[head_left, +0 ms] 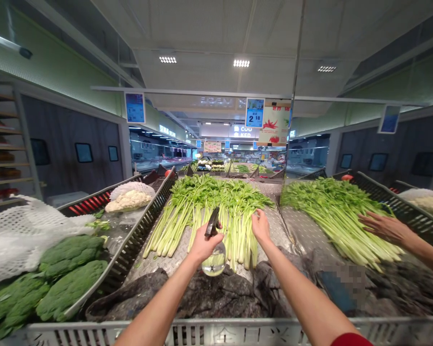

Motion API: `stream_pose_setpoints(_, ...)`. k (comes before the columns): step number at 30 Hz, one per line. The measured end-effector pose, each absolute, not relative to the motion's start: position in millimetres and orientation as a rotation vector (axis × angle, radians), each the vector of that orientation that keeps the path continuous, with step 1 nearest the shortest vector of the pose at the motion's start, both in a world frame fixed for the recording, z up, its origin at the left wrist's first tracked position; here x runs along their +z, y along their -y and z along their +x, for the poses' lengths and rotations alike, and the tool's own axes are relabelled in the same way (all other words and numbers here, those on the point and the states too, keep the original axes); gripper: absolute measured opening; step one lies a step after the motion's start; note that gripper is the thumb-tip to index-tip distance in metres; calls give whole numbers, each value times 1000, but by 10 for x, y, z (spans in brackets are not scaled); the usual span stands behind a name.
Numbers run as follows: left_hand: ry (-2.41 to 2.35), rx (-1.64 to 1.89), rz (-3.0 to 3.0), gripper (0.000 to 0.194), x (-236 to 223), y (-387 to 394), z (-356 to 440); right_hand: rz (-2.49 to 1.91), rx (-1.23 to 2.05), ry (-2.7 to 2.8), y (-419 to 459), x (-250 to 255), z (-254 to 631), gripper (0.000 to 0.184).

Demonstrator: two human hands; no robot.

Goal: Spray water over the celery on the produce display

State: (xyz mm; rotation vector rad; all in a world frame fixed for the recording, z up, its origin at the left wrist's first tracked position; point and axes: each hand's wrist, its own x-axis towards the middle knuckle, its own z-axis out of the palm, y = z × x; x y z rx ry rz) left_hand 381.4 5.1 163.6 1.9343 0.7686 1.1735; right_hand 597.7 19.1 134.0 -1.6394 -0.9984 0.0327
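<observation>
My left hand (204, 242) is wrapped round the neck of a clear spray bottle (214, 262) with a black trigger head, held over the stalk ends. My right hand (261, 225) is at the right edge of the celery, fingers loosely bent and nothing visible in them; whether they touch the stalks I cannot tell. A broad layer of celery (205, 202) lies on the metal diamond-pattern shelf (140, 269), leaves at the back, pale stalks towards me. In the mirror on the right, the reflected hand shows stretched fingers.
Dark crumpled cloth (216, 298) lies along the front, behind a grey slatted rail (202, 331). A black slatted divider (137, 230) separates the celery from broccoli (70, 252), a cauliflower (128, 199) and white foam netting (25, 235) on the left. A mirror (321, 216) stands at the right. Price signs (255, 113) hang above.
</observation>
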Motion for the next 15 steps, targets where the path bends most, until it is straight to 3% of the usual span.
stream_pose_setpoints(9, -693, 1083, 1987, 33, 1649, -6, 3869, -1632, -2, 984, -191, 1293, 6053, 49)
stream_pose_setpoints(15, -595, 991, 1999, 28, 1718, 116, 3969, -1653, -19, 967, -182, 1293, 6123, 48)
